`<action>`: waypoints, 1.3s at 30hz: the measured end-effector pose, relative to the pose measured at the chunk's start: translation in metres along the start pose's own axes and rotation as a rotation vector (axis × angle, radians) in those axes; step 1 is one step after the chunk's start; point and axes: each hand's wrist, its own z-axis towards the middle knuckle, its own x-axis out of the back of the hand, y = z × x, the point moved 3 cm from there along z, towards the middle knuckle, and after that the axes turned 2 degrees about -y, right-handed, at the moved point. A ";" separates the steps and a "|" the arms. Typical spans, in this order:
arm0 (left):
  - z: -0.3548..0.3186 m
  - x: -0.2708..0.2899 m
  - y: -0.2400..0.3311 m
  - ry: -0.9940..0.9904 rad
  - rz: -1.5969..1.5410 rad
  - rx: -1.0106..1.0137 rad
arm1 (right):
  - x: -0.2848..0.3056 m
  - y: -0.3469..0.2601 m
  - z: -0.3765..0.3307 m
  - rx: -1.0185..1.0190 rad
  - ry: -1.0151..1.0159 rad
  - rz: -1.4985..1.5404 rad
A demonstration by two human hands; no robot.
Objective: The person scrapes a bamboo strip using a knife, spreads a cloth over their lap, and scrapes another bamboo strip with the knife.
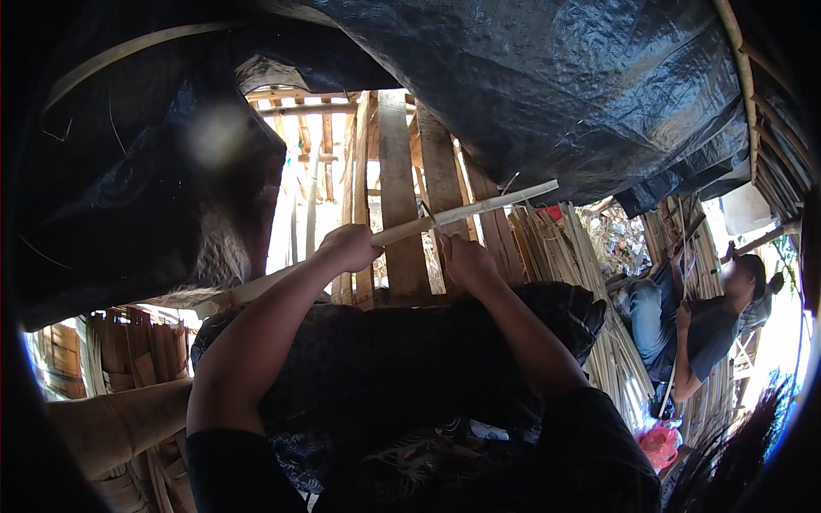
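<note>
Both forearms are raised from the lower edge toward the frame's centre. The left hand [351, 246] is closed in a fist; the right hand [466, 261] is curled shut beside it.

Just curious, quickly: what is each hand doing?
Left hand: closed around the long pale bamboo strip.
Right hand: closed, apparently holding a blade against it.

Open air lies above the bamboo strip [466, 209] up to the black tarpaulin [547, 94], which closes the space overhead and to the left. Upright wooden planks [400, 197] block the way just behind the strip. Stacked bamboo slats [556, 248] and a seated person [701, 325] crowd the right side.
</note>
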 end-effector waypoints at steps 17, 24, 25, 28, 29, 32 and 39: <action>-0.005 0.003 0.006 -0.012 0.008 0.015 | -0.006 0.013 0.007 -0.002 0.059 -0.060; -0.008 0.000 0.007 0.025 0.014 -0.002 | -0.007 0.023 0.015 -0.026 0.090 -0.061; -0.007 0.000 0.008 0.026 0.023 -0.010 | -0.009 0.027 0.017 -0.028 0.091 -0.063; -0.011 0.003 0.008 -0.024 -0.004 0.032 | -0.009 0.024 0.017 -0.060 0.061 -0.073; -0.011 0.004 0.009 -0.024 -0.005 0.032 | -0.010 0.026 0.018 -0.044 0.087 -0.078; -0.009 0.002 0.009 -0.015 0.005 0.019 | -0.008 0.039 0.024 -0.032 0.141 -0.067; -0.008 0.000 0.007 -0.001 0.058 0.005 | -0.003 0.039 0.028 -0.127 0.047 -0.061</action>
